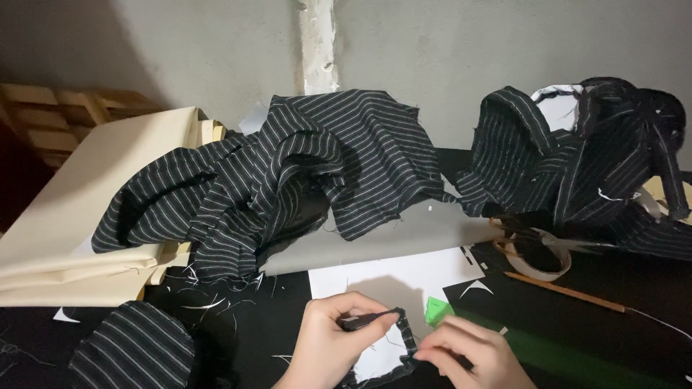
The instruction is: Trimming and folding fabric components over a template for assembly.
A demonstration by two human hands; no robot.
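A narrow striped fabric strip [404, 333] sits at the bottom centre of the view, bent into a small open loop over a white paper sheet [396, 279] on the black table [620, 346]. The left hand [333, 344] pinches the strip's upper end at about 10 o'clock of the loop, thumb and fingers closed tight on it. The right hand [470, 354] grips the lower end at about 4 o'clock, fingers curled shut over the fabric. A green scrap [435, 311] lies just beside the strip at 2 o'clock. Farther out at 3 o'clock are a pencil [564, 291] and a roll of tape [537, 253]. A large heap of striped cloth [288, 173] fills 12 o'clock, another striped pile [584, 166] lies at 2 o'clock, folded cream fabric [86, 216] at 10 o'clock, and a round striped piece [133, 349] at 9 o'clock.
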